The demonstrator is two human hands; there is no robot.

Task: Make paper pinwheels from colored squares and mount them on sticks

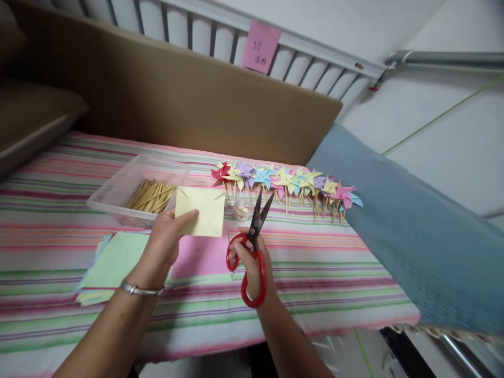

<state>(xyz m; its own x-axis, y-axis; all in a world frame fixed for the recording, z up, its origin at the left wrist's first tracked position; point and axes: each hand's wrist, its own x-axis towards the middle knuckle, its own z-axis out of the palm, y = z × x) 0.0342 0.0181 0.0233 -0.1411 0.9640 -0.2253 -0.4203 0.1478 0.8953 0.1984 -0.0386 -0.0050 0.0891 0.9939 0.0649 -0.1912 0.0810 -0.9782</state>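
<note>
My left hand (167, 228) pinches a square sheet of pale yellow paper (207, 218) by its left edge, thumb on top. Slits run in from its two upper corners; the lower corners show faint diagonal lines that could be cuts or creases. In my right hand (255, 262) are red-handled scissors (255, 228), fingers through the loops, black blades parted and pointing up. The blades are to the right of the paper, apart from it. Beneath the hands lie a pink sheet (199, 257) and a stack of coloured paper (118, 257), green on top.
A clear plastic box (114, 197) holds thin wooden sticks (151, 196). Beside it stands a small round container (241, 209) of tiny pieces. Several paper pinwheels (287, 181) on sticks lie along the back. Cardboard (197, 100) rises behind the striped cloth (315, 294).
</note>
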